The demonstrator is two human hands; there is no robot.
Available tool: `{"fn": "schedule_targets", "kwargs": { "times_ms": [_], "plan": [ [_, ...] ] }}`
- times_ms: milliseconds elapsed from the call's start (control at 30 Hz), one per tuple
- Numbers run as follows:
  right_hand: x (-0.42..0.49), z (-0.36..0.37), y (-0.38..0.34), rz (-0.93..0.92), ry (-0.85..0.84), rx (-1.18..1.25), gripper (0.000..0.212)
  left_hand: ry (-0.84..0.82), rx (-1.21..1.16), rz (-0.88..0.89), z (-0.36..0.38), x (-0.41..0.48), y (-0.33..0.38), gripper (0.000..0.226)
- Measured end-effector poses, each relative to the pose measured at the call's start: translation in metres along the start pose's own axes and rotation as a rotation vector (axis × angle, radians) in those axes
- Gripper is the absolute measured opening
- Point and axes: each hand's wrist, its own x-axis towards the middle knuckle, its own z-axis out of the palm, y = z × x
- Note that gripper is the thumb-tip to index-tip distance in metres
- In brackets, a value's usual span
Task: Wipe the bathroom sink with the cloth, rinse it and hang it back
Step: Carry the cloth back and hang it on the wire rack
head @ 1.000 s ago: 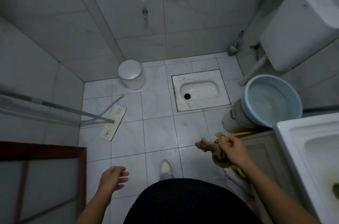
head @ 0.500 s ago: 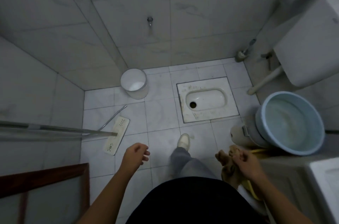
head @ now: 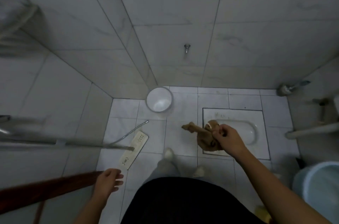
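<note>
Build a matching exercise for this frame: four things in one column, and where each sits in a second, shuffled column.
Things
1. cloth
2. white bin
3. blue basin
4. flat mop head

Places
A. on the floor, in the corner where the two tiled walls meet
B. gripped in the right hand
C. flat on the floor tiles, ahead of the left hand
D. at the lower right edge of the view

Pairs: 1-B, 2-A, 3-D, 4-C

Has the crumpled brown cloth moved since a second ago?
Yes. The crumpled brown cloth, held in the right hand, now overlaps the white squat toilet pan; earlier it hung nearer the light blue basin.
</note>
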Motion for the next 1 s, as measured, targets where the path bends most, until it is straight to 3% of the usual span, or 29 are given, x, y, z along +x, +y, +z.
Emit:
{"fn": "schedule_targets", "kwargs": {
  "times_ms": [167,367,567,767,1000],
  "plan": [
    [0.044,-0.024,-0.018,0.016,0.083,0.047,0.023,-0.100,0.097,0.007,0.042,0.043,0.086,0.020],
    [0.047,-0.045,0.023,0.317,0.316,0.178,0.022,-0.350,0.347,0.228,0.135,0.074,0.234,0.017],
    [-0.005,-0.047,0.078,0.627,0.592,0.339,0.013,-0.632,0.720,0.512,0.257,0.054,0.357,0.020],
    [-0.050,-0.047,0.116,0.816,0.739,0.477,0.011,-0.793,0.989,0.668,0.353,0.010,0.408,0.024],
    [-0.021,-0.088,0.140,0.747,0.742,0.577,0.016,-0.708,1.012,0.678,0.395,-0.007,0.415,0.025]
  ]
}}
